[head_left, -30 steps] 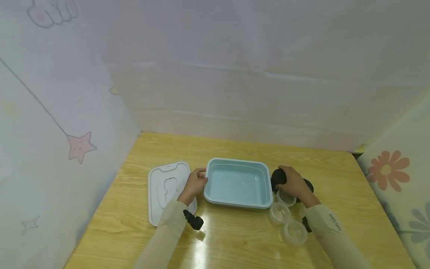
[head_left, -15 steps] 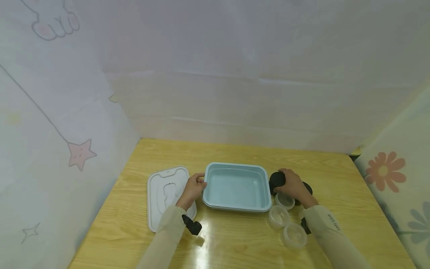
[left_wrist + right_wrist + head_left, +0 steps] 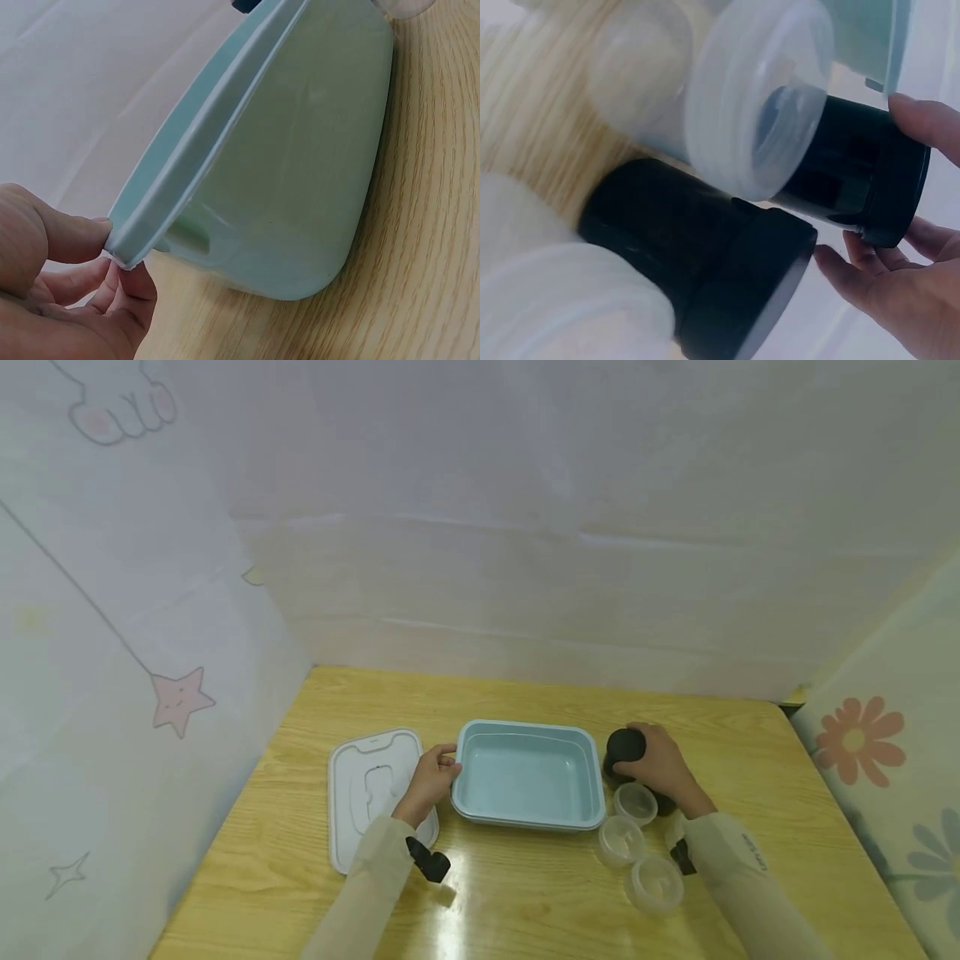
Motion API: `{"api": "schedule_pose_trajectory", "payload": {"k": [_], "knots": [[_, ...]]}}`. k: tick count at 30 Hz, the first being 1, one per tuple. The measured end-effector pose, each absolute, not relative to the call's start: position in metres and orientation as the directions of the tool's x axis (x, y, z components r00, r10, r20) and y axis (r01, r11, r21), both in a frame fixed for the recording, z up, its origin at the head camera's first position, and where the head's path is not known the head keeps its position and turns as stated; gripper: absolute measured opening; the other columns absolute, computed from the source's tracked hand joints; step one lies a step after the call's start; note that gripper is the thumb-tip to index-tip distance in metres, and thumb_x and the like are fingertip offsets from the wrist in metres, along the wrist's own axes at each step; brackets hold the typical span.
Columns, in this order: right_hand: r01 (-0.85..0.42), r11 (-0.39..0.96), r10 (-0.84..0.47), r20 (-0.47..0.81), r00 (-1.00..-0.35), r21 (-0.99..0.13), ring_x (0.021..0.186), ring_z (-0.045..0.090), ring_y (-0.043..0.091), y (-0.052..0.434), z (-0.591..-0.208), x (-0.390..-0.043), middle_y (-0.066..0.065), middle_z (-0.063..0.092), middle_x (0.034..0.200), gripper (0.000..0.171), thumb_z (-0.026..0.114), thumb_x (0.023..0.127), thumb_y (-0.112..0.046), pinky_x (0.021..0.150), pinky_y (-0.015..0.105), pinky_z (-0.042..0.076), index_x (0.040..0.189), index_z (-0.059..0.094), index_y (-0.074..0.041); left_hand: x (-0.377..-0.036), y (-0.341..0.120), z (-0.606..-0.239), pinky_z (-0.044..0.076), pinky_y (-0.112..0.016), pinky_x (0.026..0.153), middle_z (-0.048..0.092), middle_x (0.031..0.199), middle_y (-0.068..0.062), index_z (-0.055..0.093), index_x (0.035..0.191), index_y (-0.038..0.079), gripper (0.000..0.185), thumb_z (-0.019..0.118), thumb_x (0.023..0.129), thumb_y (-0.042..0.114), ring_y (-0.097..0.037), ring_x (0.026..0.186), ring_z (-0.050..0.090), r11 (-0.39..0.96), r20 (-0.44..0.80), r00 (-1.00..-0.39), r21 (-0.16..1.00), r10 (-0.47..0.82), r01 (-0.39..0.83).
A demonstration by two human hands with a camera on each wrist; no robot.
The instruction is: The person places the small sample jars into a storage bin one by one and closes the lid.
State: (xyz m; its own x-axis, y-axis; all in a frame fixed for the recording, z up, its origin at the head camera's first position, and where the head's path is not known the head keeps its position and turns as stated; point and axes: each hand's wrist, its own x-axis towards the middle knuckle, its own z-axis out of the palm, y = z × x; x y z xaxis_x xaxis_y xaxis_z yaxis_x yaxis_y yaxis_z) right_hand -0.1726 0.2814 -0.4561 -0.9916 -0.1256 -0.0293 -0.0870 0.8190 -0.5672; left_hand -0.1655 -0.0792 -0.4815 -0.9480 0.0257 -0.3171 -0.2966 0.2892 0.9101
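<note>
Black jar [image 3: 626, 750] with a matching cap is in the person's right hand [image 3: 663, 768], thumb on one side of the cap and fingers curled on the other, just beyond the right end of the blue basin; its base is hidden, so whether it touches the table cannot be told. Nearest come two pale sleeves, the left sleeve [image 3: 371, 881] and the right sleeve [image 3: 738, 885], each with a black device at the wrist. Close in on the wooden table [image 3: 540, 910], at least three clear round containers [image 3: 656, 883] cluster near the basin's right front corner. A second black jar [image 3: 697, 247] is just beside the held one. On the left lies a flat white lid [image 3: 378, 789], partly covered by the left forearm. Mid-table sits the blue basin [image 3: 528, 777], its left rim pinched between thumb and fingers of the left hand [image 3: 433, 777]. Farthest is a pale wall [image 3: 555, 577].
</note>
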Motion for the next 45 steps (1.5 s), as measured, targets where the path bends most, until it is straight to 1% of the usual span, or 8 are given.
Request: {"api": "schedule_pose_trajectory", "payload": {"k": [10, 15, 19, 27, 30, 32, 36, 45], "knots": [[-0.094, 0.799, -0.13, -0.018, -0.991, -0.594, 0.108, 0.048, 0.053, 0.278, -0.443, -0.174, 0.037, 0.042, 0.127, 0.074, 0.075, 0.078, -0.017, 0.087, 0.062, 0.043, 0.136, 0.038, 0.01, -0.167, -0.078, -0.482, 0.046, -0.024, 0.068, 0.052, 0.102, -0.011, 0.05, 0.133, 0.001, 0.039, 0.054, 0.095, 0.005, -0.017, 0.086, 0.053, 0.283, -0.326, -0.945, 0.909, 0.025, -0.306], [-0.102, 0.803, -0.122, 0.005, -0.992, -0.588, 0.107, 0.048, 0.056, 0.275, -0.431, -0.177, 0.039, 0.038, 0.129, 0.073, 0.074, 0.079, -0.016, 0.086, 0.063, 0.044, 0.136, 0.037, 0.01, -0.167, -0.077, -0.482, 0.046, -0.024, 0.067, 0.053, 0.101, -0.012, 0.049, 0.133, 0.0, 0.039, 0.055, 0.095, 0.005, -0.017, 0.085, 0.054, 0.283, -0.321, -0.946, 0.911, 0.034, -0.299], [-0.1, 0.796, -0.114, 0.015, -0.993, -0.598, 0.107, 0.048, 0.056, 0.273, -0.424, -0.179, 0.038, 0.037, 0.129, 0.072, 0.073, 0.079, -0.015, 0.086, 0.063, 0.044, 0.137, 0.037, 0.009, -0.167, -0.077, -0.482, 0.045, -0.024, 0.066, 0.053, 0.101, -0.012, 0.05, 0.133, 0.0, 0.039, 0.055, 0.095, 0.005, -0.017, 0.084, 0.053, 0.282, -0.323, -0.946, 0.911, 0.031, -0.302], [-0.15, 0.757, -0.127, 0.082, -0.988, -0.636, 0.1, 0.05, 0.053, 0.263, -0.417, -0.178, 0.035, 0.042, 0.122, 0.073, 0.077, 0.073, -0.016, 0.08, 0.06, 0.046, 0.133, 0.043, 0.009, -0.167, -0.077, -0.484, 0.045, -0.024, 0.067, 0.054, 0.101, -0.012, 0.05, 0.133, 0.0, 0.038, 0.055, 0.095, 0.006, -0.017, 0.085, 0.053, 0.286, -0.315, -0.949, 0.912, 0.031, -0.293], [-0.144, 0.76, -0.122, 0.079, -0.989, -0.633, 0.101, 0.05, 0.053, 0.26, -0.415, -0.178, 0.034, 0.043, 0.122, 0.073, 0.077, 0.074, -0.015, 0.082, 0.06, 0.046, 0.134, 0.043, 0.008, -0.166, -0.077, -0.485, 0.045, -0.024, 0.067, 0.054, 0.102, -0.012, 0.05, 0.133, 0.0, 0.038, 0.054, 0.096, 0.007, -0.016, 0.085, 0.053, 0.282, -0.317, -0.948, 0.913, 0.035, -0.295], [-0.128, 0.762, -0.12, 0.057, -0.991, -0.635, 0.105, 0.049, 0.053, 0.259, -0.413, -0.179, 0.034, 0.041, 0.125, 0.073, 0.076, 0.076, -0.014, 0.085, 0.062, 0.044, 0.136, 0.04, 0.008, -0.166, -0.077, -0.484, 0.045, -0.024, 0.067, 0.054, 0.102, -0.012, 0.05, 0.133, 0.001, 0.038, 0.054, 0.096, 0.007, -0.017, 0.085, 0.053, 0.278, -0.319, -0.947, 0.914, 0.036, -0.297], [-0.119, 0.769, -0.115, 0.047, -0.992, -0.628, 0.106, 0.05, 0.052, 0.255, -0.41, -0.181, 0.034, 0.04, 0.127, 0.073, 0.075, 0.077, -0.013, 0.086, 0.062, 0.044, 0.138, 0.039, 0.007, -0.166, -0.079, -0.484, 0.044, -0.024, 0.067, 0.053, 0.102, -0.012, 0.05, 0.134, 0.001, 0.039, 0.054, 0.096, 0.007, -0.017, 0.086, 0.054, 0.274, -0.321, -0.947, 0.914, 0.034, -0.3], [-0.134, 0.718, -0.15, 0.036, -0.988, -0.683, 0.112, 0.047, 0.052, 0.236, -0.418, -0.181, 0.031, 0.039, 0.13, 0.072, 0.075, 0.079, -0.015, 0.09, 0.062, 0.042, 0.139, 0.04, 0.002, -0.165, -0.08, -0.486, 0.044, -0.024, 0.068, 0.053, 0.102, -0.012, 0.05, 0.133, 0.0, 0.038, 0.054, 0.096, 0.007, -0.017, 0.087, 0.054, 0.268, -0.327, -0.945, 0.913, 0.024, -0.309]]}}
